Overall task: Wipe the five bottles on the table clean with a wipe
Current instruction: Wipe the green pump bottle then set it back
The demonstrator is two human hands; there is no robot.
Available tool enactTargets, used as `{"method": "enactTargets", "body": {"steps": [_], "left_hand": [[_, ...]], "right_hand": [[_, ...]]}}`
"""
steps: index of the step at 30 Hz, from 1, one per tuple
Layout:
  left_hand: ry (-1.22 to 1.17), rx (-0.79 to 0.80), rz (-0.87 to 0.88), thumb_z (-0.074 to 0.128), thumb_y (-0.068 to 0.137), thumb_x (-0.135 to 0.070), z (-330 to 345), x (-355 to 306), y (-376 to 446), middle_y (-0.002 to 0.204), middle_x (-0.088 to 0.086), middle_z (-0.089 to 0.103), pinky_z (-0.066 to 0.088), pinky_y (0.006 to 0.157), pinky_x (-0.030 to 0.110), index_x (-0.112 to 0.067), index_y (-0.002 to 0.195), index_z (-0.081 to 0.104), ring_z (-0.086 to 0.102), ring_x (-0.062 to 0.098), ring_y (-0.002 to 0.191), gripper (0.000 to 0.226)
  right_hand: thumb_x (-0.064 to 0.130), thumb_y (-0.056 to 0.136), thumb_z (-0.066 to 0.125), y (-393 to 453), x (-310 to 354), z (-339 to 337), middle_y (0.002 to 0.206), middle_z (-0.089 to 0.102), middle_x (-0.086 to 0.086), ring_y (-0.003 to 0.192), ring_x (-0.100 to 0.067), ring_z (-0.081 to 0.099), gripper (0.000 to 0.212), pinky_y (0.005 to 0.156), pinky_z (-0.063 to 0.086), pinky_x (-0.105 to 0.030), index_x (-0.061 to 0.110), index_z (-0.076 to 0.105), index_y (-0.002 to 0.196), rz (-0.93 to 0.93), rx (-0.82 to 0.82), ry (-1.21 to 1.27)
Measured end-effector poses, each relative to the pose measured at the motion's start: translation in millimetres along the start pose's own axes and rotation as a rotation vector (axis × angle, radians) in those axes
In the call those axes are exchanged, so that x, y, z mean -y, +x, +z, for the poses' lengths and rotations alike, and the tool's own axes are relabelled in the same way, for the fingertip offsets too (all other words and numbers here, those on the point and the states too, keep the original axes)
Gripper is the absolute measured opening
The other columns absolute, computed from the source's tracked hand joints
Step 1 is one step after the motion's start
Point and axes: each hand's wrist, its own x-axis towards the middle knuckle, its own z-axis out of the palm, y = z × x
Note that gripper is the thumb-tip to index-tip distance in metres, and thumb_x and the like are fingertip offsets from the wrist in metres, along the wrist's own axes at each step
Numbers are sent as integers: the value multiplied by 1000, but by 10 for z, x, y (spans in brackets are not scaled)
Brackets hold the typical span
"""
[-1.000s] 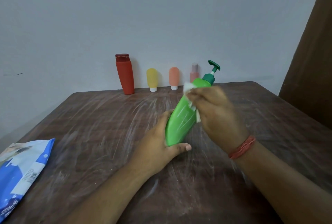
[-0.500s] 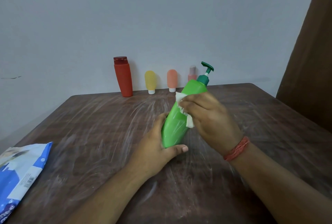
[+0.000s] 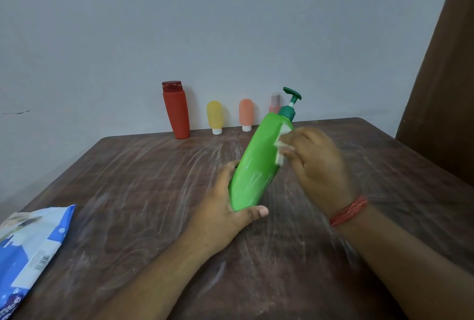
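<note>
Green plastic pump bottle (image 3: 256,163), item in hand: I hold it tilted, base toward me and pump head away and to the right, most likely so its long side faces the wipe. My left hand (image 3: 225,214) curls round the base, thumb under the bottom edge and fingers behind, serving as the anchor. My right hand (image 3: 316,166) pinches a white wipe (image 3: 280,145) and presses it against the bottle's upper right flank, just below the dark green collar; the bottle therefore runs from the left grip up past the right one. Beyond the green bottle, along the wall, stand a red bottle (image 3: 176,110), a yellow bottle (image 3: 215,117), an orange bottle (image 3: 246,114) and a pink bottle (image 3: 275,103), partly hidden behind its pump. Left of the green bottle, near the table (image 3: 128,191) edge, lies a blue wipe pack (image 3: 28,248).
</note>
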Motion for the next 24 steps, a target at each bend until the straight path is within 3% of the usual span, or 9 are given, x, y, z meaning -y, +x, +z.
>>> {"method": "enactTargets", "body": {"steps": [3,6,8,12,16,21,24], "left_hand": [[-56,-9,12,80,65,-66,-17,-23,0,121,-42,51,45,78,5,-75,124,25,54,-14,109,81],[-93,1,1,79,63,-73,-40,-42,-7,121,-45,49,44,78,2,-78,121,25,53,-16,109,80],[-155,9,-17,79,61,-77,-50,-42,-11,119,-43,51,49,75,7,-80,119,26,57,-12,106,79],[-381,-10,-96,85,60,-70,-73,-17,-7,112,-25,64,57,57,26,-74,122,37,72,12,83,79],[-501,78,-152,88,66,-60,-67,2,-36,115,-6,67,58,57,37,-55,134,40,74,29,88,84],[-567,49,-195,87,63,-65,-58,2,-27,112,-9,69,59,57,39,-46,139,40,73,22,84,91],[-578,64,-203,87,62,-65,-62,-2,-32,111,-9,69,59,58,40,-43,141,39,72,23,84,96]], "right_hand": [[4,90,65,-84,154,58,103,66,-5,96,-24,59,15,84,48,-30,8,71,104,-124,65,29],[-3,87,67,40,54,20,105,67,-8,99,-26,59,17,92,39,-17,4,72,102,23,-64,45],[-2,88,67,47,41,-13,106,66,-10,101,-26,59,17,95,33,-11,3,72,104,108,-92,78],[1,88,69,-63,213,63,105,66,-9,100,-24,60,18,95,39,-19,2,72,105,17,-14,78],[-3,88,67,73,158,9,105,64,-7,98,-15,58,16,93,38,-10,3,70,102,126,-157,163],[2,89,69,-103,321,73,113,64,-4,107,-6,57,24,98,35,-5,8,72,112,154,-42,245],[1,89,68,-18,300,80,117,64,-6,108,-4,54,27,99,33,-5,8,70,116,163,-59,236]]}}
